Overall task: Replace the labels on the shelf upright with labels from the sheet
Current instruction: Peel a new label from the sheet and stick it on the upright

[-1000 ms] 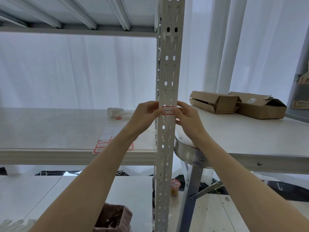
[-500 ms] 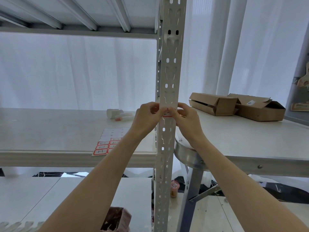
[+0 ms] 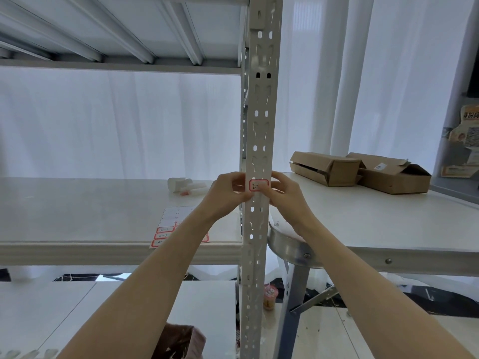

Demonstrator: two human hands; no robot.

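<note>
Head view: the perforated shelf upright [image 3: 259, 125] stands before me, the label sheet [image 3: 168, 226] lying on the shelf behind my left forearm. Left hand [image 3: 225, 195] and right hand [image 3: 286, 196] flank the upright, fingertips pinching the red-bordered label [image 3: 258, 185] stuck on its face.

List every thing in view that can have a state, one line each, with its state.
label: stuck on the front of the upright, red-bordered, handwritten
shelf upright: vertical, one label on it
left hand: fingers at the label's left edge
right hand: fingers at the label's right edge
label sheet: flat on the shelf, partly used
near cardboard box: closed, lying flat
far cardboard box: flap open
</note>
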